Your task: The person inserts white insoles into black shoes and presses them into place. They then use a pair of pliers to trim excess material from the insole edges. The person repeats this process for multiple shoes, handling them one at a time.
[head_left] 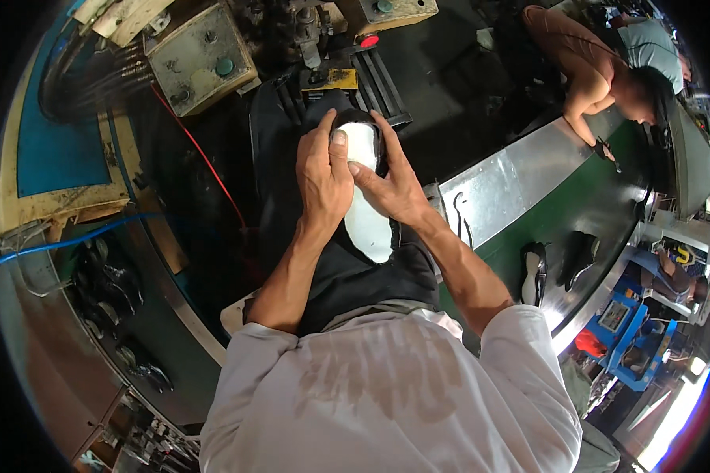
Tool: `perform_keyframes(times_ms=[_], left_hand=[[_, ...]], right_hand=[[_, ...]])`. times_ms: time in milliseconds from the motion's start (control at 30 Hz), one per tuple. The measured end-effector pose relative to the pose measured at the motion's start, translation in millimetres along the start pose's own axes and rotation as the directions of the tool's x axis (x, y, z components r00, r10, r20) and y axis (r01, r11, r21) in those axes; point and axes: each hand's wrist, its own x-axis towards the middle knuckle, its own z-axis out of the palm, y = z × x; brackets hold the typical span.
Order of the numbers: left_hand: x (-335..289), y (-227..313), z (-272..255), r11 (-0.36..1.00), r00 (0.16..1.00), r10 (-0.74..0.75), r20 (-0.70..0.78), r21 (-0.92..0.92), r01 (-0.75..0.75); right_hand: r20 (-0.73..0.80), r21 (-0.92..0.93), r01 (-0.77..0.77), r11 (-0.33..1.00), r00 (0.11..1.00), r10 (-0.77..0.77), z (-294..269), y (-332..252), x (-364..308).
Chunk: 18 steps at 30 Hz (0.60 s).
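Between my hands is a black shoe (368, 225), its pale white underside turned up towards me and its black upper showing round the edge. My left hand (324, 177) grips it along the left, thumb lying on the white underside. From the other side my right hand (392, 183) holds it, its thumb also pressed on the white surface and its fingers stretched along the far end. The shoe lies over my dark-clad lap, with its far end pointing at a machine part with a yellow block (341, 80). The fingertips under the shoe are hidden.
On the left, several dark shoes (106, 276) lie on a conveyor. Two more shoes, one black and white (533, 272), one black (581, 256), sit on the green belt (506, 251) at right. A control box (203, 59) stands far left; a co-worker (588, 75) leans over the belt.
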Motion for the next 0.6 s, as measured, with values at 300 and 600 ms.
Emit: perform_keyframes(times_ms=[300, 600], left_hand=[[-0.3, -19.5, -3.3, 0.43, 0.876, -0.186, 0.444, -0.765, 0.479], [-25.4, -50.8, 13.0, 0.038, 0.78, -0.187, 0.597, -0.789, 0.613]], right_hand=[[0.008, 0.173, -0.083, 0.981, 0.997, 0.083, -13.7, 3.7, -1.2], [0.114, 0.684, -0.257, 0.683, 0.962, 0.248, -16.8, 34.7, -8.8]])
